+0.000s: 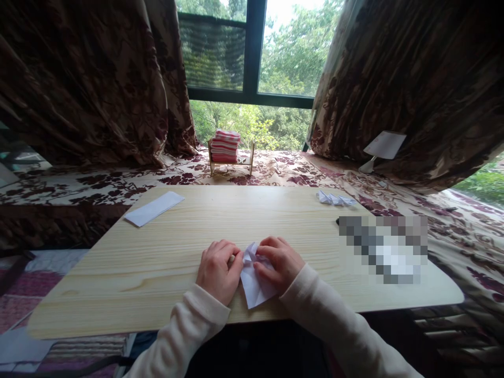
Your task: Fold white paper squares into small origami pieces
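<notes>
On the near part of the table, a white sheet of paper [255, 290] lies partly folded, with a raised crease at its upper edge. My right hand [282, 262] curls over its right side, thumb and fingers gripping the fold. Against the left edge of the sheet rests my left hand [219, 270], its fingers curled closed. A small tan tip [231, 259] shows between its thumb and forefinger; I cannot make out what it is. The undersides of both hands are hidden.
White paper strips [155, 208] lie at the table's [118, 273] far left. Several small folded paper pieces [334, 199] sit at the far right, above a pixelated area. Beyond the table stand a small rack with striped cloths [225, 147] and a white lamp [385, 145].
</notes>
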`<state>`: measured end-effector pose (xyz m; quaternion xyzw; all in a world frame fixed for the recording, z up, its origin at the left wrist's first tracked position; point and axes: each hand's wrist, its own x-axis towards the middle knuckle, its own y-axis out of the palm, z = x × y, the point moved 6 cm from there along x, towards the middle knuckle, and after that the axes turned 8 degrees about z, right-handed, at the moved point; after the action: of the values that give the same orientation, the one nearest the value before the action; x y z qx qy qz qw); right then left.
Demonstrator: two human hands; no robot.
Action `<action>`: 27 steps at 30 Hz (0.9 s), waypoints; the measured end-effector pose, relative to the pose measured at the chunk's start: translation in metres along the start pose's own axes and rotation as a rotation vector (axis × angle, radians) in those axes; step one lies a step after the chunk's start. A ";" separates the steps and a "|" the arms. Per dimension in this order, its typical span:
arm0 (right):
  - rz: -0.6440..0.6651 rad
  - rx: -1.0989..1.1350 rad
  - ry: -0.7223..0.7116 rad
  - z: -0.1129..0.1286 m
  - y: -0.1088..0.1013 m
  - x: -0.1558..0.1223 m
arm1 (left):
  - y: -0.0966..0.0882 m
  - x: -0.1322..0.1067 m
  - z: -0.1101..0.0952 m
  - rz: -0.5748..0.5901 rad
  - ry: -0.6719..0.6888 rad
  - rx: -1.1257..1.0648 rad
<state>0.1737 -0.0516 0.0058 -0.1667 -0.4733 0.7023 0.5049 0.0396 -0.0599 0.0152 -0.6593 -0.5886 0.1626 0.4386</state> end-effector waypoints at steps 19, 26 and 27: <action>0.024 -0.210 -0.029 0.012 -0.001 -0.013 | -0.004 -0.022 -0.007 0.045 0.170 0.182; 0.028 -0.206 -0.029 0.010 0.001 -0.013 | -0.004 -0.025 -0.004 0.019 0.167 0.178; 0.025 -0.205 -0.030 0.010 0.001 -0.013 | -0.004 -0.026 -0.004 0.021 0.174 0.183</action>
<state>0.1720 -0.0677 0.0067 -0.2130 -0.5478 0.6590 0.4693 0.0337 -0.0852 0.0125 -0.6342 -0.5243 0.1624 0.5444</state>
